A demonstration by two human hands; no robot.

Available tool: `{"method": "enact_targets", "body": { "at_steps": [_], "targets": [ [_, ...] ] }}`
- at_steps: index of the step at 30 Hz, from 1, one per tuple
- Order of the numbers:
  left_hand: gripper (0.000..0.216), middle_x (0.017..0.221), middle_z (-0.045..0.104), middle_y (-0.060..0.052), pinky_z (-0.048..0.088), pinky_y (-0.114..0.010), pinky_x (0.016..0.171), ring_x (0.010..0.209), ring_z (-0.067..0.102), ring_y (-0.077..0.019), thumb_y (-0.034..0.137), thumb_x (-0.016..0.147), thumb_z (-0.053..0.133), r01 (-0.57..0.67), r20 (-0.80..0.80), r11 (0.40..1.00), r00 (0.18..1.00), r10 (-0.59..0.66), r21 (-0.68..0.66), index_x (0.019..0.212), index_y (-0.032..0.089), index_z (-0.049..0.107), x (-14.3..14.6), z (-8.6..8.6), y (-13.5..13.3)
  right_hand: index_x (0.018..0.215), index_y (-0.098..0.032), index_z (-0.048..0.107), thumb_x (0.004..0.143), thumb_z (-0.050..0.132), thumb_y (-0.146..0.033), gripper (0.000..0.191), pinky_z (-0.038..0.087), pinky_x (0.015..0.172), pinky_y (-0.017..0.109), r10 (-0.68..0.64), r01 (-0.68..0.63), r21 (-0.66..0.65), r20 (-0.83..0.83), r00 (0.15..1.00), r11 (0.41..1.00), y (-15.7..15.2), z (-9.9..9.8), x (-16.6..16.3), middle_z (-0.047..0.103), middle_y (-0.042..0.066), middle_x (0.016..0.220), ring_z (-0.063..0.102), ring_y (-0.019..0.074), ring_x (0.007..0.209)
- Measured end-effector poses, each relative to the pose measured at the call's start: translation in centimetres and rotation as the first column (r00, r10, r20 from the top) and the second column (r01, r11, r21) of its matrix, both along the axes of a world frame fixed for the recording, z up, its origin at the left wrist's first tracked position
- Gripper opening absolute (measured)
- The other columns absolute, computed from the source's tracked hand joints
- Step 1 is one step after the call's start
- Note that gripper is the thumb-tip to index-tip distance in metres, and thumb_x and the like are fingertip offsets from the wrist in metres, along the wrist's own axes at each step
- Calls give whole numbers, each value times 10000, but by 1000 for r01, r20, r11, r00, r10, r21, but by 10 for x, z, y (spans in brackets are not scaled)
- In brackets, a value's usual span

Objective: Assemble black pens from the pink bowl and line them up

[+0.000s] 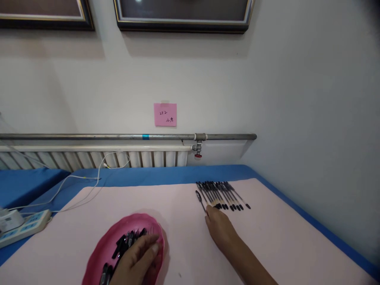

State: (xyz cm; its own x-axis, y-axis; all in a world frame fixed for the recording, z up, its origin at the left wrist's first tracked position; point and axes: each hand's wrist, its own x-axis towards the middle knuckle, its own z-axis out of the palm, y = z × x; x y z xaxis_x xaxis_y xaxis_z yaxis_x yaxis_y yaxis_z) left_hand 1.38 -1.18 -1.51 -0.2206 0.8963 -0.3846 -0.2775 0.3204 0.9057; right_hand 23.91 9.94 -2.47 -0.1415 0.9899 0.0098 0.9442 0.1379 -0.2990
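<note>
A pink bowl [101, 249] sits near me on the pink table cover and holds several black pen parts [124, 242]. My left hand [139, 259] reaches into the bowl, fingers curled over the parts. My right hand [221, 229] stretches forward, its fingertips pinched on the near end of a black pen [200, 200]. That pen lies at the left end of a row of several black pens [222, 194] laid side by side.
A white power strip [25, 227] with a white cable [86, 179] lies at the left on the blue sheet. A radiator [95, 158] and pipe run along the wall behind, under a pink sticky note [165, 114]. The table's right edge runs diagonally.
</note>
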Motion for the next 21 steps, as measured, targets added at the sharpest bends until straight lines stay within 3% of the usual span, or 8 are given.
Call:
{"method": "enact_targets", "body": {
  "at_steps": [3,6,11,16,21],
  "targets": [
    [425,776,683,-49,465,-235,545,631,602,-156,444,561,748,17,-30,1000,999,-16,13,904,200,683,0,-7,1,850,-141,565,884,452,-140,118,415,618,258,-7,7,46,15,1000,999,10,-7,-1,600,20,799,563,135,698],
    [423,716,669,-45,460,-236,549,638,601,-164,444,580,734,42,-42,998,998,-40,38,913,190,682,1,-11,2,926,-142,581,899,495,-289,172,483,668,310,-26,24,90,24,999,996,17,-11,2,612,10,859,590,139,735],
    [410,662,657,-35,448,-227,522,611,604,-162,422,577,741,34,-22,999,999,-34,9,903,183,674,0,-3,1,885,-149,577,913,455,-301,196,453,619,282,-59,55,133,26,998,990,22,-11,6,612,4,788,579,131,676],
    [381,801,693,-44,471,-248,608,692,618,-164,406,612,719,-73,-79,992,994,82,106,913,181,654,-39,19,1,745,-201,489,904,360,-261,213,281,510,250,-20,22,148,-17,1000,989,9,2,-6,594,24,669,552,163,626],
    [326,764,662,-32,461,-263,592,631,591,-146,414,657,655,-267,-284,939,903,322,216,854,157,629,-80,29,-1,611,-226,387,863,381,-283,258,250,491,241,181,-172,96,-96,979,980,-7,-2,-28,559,-3,578,517,153,537]
  ]
}}
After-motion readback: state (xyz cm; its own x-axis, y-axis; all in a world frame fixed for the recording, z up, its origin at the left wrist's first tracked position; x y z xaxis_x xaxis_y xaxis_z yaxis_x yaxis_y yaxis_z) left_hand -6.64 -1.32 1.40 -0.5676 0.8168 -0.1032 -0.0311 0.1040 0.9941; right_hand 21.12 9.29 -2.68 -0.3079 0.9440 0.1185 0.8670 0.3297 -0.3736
